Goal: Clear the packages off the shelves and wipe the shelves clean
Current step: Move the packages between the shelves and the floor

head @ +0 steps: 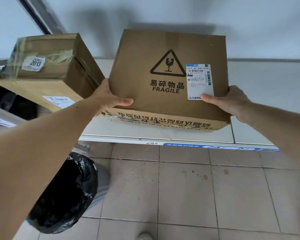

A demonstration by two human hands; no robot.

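Tiled floor (189, 187) seen below white shelf (253, 94). Fragile-marked cardboard box (163, 58) tilted over shelf front edge, gripped at both lower sides: left hand (109, 99) clasped on left corner, right hand (232, 101) clasped on right. Taped second box (47, 66) placed just left. Black bag (66, 196) seen on floor.

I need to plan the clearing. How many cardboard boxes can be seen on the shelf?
2. The FRAGILE box is in the middle, held by the left hand and right hand. The taped box is at left. More may be out of view.
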